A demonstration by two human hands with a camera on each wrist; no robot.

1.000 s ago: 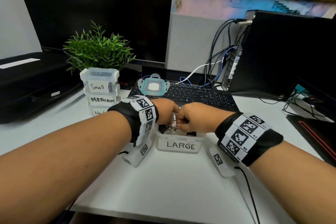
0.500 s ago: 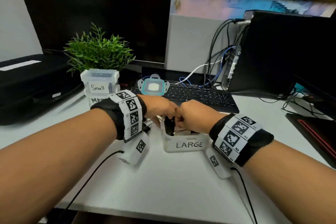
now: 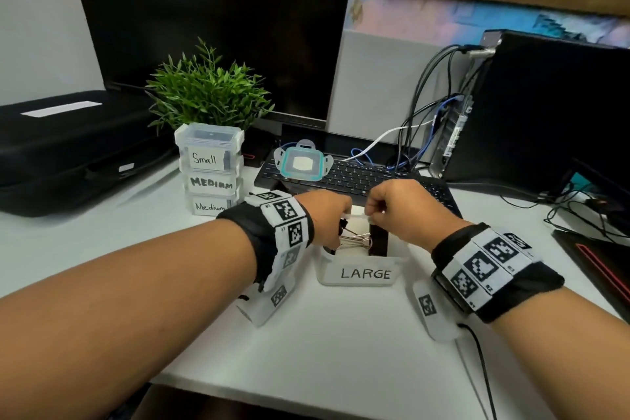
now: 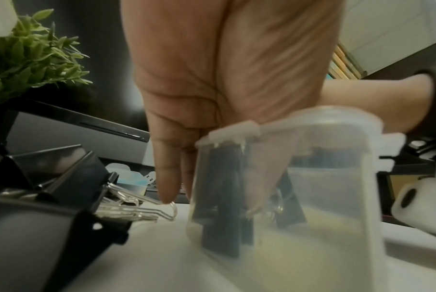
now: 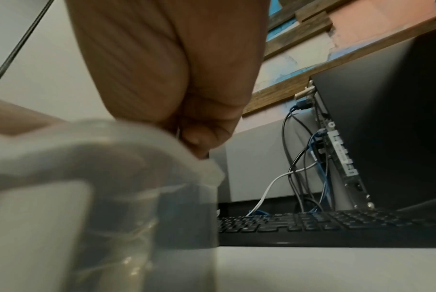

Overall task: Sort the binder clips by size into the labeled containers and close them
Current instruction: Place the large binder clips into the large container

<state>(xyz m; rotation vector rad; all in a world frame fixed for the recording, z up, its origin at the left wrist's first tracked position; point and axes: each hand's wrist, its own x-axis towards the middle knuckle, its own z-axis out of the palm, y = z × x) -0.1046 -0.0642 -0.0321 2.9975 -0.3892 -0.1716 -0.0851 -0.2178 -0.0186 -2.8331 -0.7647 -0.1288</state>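
Note:
The open clear container marked LARGE (image 3: 361,274) stands on the white desk in front of me. My left hand (image 3: 335,218) pinches its left wall, fingers outside and thumb inside (image 4: 172,158). My right hand (image 3: 378,208) hovers over the container with its fingers curled, pinching the top of a black binder clip (image 3: 378,240) that stands upright inside; the wire handle is mostly hidden. Another clip with silver handles (image 3: 353,239) lies in the container. Several large black clips (image 4: 62,177) lie on the desk left of the container (image 4: 337,197). The teal-rimmed lid (image 3: 301,164) rests on the keyboard.
Closed containers marked Small, Medium and Medium are stacked (image 3: 208,160) at the back left, before a green plant (image 3: 208,92). A keyboard (image 3: 368,177) and a monitor lie behind the container. A computer tower with cables (image 3: 545,112) stands right, a black case (image 3: 68,147) left.
My hands have drawn slightly apart above the container. The black clip held between them half a second ago now stands lower, in the container's right half.

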